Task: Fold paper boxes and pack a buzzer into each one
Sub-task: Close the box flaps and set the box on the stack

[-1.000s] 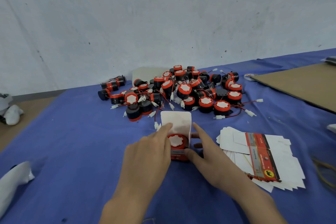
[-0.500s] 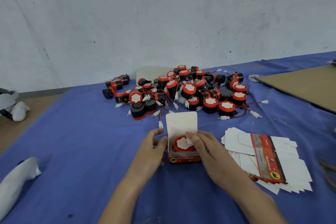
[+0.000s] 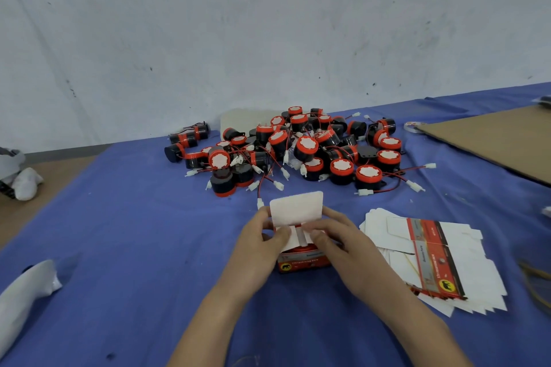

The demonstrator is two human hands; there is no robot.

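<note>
Paper box (image 3: 301,261): thin card, glossy red print outside, matte white inside, squarish, on the blue cloth worktop (image 3: 134,232). Rounded lid flap (image 3: 296,207) stands up at the box's far edge. Left hand (image 3: 259,250) and right hand (image 3: 343,250) each grip a box side, thumbs pressing the white side flaps (image 3: 293,235) over the buzzer (image 3: 309,247); only its red rim shows. 0.5 s ago its white face was exposed. Loose cylindrical buzzers (image 3: 298,152) are beyond the box, flat blanks (image 3: 432,256) to its right.
</note>
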